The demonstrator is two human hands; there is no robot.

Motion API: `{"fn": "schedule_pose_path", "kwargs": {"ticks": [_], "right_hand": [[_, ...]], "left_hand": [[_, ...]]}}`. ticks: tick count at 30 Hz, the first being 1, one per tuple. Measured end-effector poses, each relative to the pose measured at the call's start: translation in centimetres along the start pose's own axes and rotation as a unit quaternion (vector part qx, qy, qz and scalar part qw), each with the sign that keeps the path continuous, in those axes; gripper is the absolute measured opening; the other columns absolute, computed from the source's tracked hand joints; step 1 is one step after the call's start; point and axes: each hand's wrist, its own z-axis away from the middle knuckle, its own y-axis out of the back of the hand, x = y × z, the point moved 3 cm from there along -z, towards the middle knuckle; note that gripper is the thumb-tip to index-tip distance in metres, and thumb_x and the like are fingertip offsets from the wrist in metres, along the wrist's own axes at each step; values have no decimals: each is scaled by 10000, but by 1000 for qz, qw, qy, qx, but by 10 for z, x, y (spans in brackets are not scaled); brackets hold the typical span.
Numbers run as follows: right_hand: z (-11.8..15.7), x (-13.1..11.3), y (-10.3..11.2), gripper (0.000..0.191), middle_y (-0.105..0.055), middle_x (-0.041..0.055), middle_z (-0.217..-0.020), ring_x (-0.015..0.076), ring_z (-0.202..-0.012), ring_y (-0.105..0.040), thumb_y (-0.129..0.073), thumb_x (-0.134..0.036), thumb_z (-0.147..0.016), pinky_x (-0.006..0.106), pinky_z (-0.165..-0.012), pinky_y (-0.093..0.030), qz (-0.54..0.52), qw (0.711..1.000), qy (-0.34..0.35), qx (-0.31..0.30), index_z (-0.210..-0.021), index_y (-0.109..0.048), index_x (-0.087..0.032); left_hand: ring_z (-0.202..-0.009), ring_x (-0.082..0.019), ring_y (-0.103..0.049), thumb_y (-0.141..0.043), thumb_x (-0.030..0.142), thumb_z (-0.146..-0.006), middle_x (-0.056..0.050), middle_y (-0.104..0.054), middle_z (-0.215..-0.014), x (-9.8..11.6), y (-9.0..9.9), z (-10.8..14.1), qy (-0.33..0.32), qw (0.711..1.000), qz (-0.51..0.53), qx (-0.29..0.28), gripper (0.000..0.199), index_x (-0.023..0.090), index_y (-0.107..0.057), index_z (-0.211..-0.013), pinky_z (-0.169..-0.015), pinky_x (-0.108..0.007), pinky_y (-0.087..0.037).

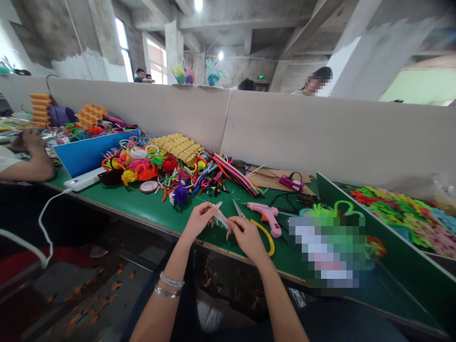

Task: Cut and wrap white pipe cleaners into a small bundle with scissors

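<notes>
A small translucent whitish strip (221, 218) is stretched between my two hands over the front edge of the green table. Its upper left end is pinched in my left hand (200, 219), which has bracelets at the wrist. The fingers of my right hand (246, 236) close on its lower right end. Just beyond my right hand lie yellow-handled scissors (268, 237), their blades pointing away, partly hidden by the hand. A pink glue gun (269, 217) rests to the right of the scissors.
Colourful pipe cleaners (235, 173) and fuzzy pieces are heaped behind my hands to the left. A white power strip (84, 179) lies by a blue board (98, 151). Green dividers (384, 228) stand right. Another person's arm (35, 159) is at far left.
</notes>
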Motion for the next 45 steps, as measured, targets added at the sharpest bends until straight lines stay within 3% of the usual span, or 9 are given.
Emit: {"fn": "schedule_pose_path", "kwargs": {"ticks": [5, 14, 20, 26, 32, 41, 45], "right_hand": [[1, -2, -1, 271, -585, -3, -593, 126, -544, -516, -413, -400, -789, 229, -513, -360, -6, 1000, 2, -14, -754, -579, -189], [0, -3, 0, 252, -589, -12, -579, 121, -560, -518, -385, -320, -811, 232, -569, -360, -8, 1000, 3, -12, -680, -560, -196], [0, -4, 0, 296, -565, -7, -598, 122, -559, -492, -373, -403, -811, 231, -526, -343, -29, 999, -8, -23, -711, -547, -186], [1, -6, -1, 382, -477, -26, -547, 94, -521, -430, -329, -422, -832, 222, -513, -302, -17, 999, 7, -48, -601, -503, -173], [1, -6, 0, 333, -452, -41, -539, 87, -509, -412, -370, -417, -819, 212, -497, -288, -26, 999, 2, -46, -618, -483, -176], [0, -1, -2, 283, -513, -24, -546, 115, -547, -478, -404, -382, -801, 226, -529, -333, -35, 999, -5, -32, -618, -496, -187], [1, 5, -3, 297, -567, -16, -559, 102, -423, -438, -351, -404, -817, 234, -458, -323, -71, 996, -34, -36, -723, -544, -198]], "left_hand": [[-390, -43, -395, -576, 377, -675, 51, -476, -453, 4, 1, 1, -1, 1000, 14, 15, 255, 127, -560, -629, -382, -163, -299], [-389, -40, -376, -585, 381, -665, 48, -463, -451, 1, 0, 0, -19, 999, 30, 23, 260, 124, -588, -624, -375, -167, -290], [-392, -42, -374, -592, 387, -655, 39, -480, -473, 3, -4, 1, -19, 998, 54, 40, 265, 125, -593, -615, -370, -171, -288], [-402, -52, -377, -572, 396, -669, 13, -536, -505, 7, -5, 3, -22, 999, 13, 44, 286, 119, -635, -650, -379, -185, -303], [-415, -63, -399, -553, 370, -692, 8, -545, -517, 13, -2, 3, -61, 995, -65, 41, 267, 125, -658, -682, -397, -192, -315], [-419, -61, -442, -544, 378, -697, 3, -574, -572, 9, -6, 1, -42, 999, -23, 18, 275, 118, -624, -731, -388, -177, -368], [-368, -72, -466, -564, 399, -676, 25, -540, -477, 2, -2, -2, -10, 1000, -6, 26, 278, 122, -588, -667, -364, -184, -361]]}}
